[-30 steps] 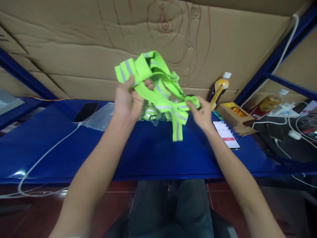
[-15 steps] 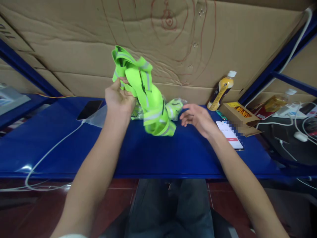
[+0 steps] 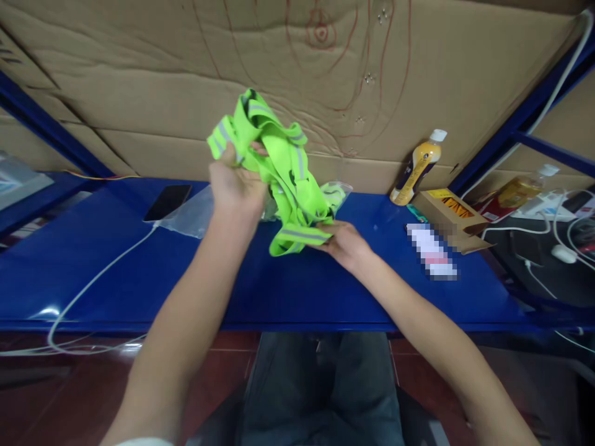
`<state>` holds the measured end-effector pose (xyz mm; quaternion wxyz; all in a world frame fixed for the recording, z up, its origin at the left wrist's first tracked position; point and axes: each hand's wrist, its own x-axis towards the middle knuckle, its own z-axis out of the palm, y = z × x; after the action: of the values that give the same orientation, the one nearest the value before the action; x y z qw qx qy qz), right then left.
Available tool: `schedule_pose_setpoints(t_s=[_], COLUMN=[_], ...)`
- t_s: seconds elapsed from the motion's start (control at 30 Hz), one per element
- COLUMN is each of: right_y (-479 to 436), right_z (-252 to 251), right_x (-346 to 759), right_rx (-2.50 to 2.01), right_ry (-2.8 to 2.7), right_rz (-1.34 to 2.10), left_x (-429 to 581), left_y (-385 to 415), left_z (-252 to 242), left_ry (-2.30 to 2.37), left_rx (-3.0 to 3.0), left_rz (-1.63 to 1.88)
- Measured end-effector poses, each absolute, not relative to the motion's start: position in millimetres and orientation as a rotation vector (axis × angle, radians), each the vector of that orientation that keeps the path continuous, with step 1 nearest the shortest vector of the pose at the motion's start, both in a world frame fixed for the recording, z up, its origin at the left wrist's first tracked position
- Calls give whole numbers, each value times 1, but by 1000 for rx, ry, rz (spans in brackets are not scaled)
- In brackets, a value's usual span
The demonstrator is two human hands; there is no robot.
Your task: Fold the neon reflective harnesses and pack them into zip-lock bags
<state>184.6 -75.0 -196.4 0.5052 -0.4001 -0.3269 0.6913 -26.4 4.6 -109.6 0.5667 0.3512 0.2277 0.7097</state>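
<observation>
A bundle of neon-yellow reflective straps (image 3: 288, 161) with grey stripes hangs above the blue table, loosely tangled. It looks like a reflective strap vest. My left hand (image 3: 237, 186) is closed on its upper left part, some fingers hidden behind the fabric. At the lower right end, my right hand (image 3: 346, 244) grips a loop of the strap between thumb and fingers; the fingertips are partly covered. Behind the bundle, a clear plastic bag (image 3: 338, 193) with similar yellow-green material lies against the cardboard. Another clear plastic bag (image 3: 188, 214) lies flat by my left wrist.
On the blue table (image 3: 302, 297) a dark phone (image 3: 168, 202) lies at left with a white cable (image 3: 105, 267). At right stand a yellow drink bottle (image 3: 418, 167) and an open cardboard box (image 3: 453, 214), with a lit phone (image 3: 432, 251) in front. A cardboard sheet (image 3: 153, 80) walls the back.
My right hand has moved left and taken hold of the lower end of the straps. My left hand, still holding the bundle, has shifted slightly right.
</observation>
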Motion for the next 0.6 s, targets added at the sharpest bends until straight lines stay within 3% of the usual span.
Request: schedule_pose_setpoints(t_s=[0.2,0.33,0.37,0.5,0.6], right_y=[-46,-42,-43,-56,-77], right_z=[-172,-167,-168,-165,-157], right_x=[255,267,268,266,251], right_rx=[-952,-1168,-1192,-1175,-1116], right_ry=[-923,-1291,-1382,-1434,-1309], right_rz=[1232,486,427,722,329], left_x=[-71,-52,-45,-18,-1], left_y=[13,7,5,-4,-11], left_z=[-96,-95,-96,-100,-103], left_ry=[572,408,373,335,406], left_rx=[327,244,226,340,503], left_rz=[1610,1587,1596,1600,1592])
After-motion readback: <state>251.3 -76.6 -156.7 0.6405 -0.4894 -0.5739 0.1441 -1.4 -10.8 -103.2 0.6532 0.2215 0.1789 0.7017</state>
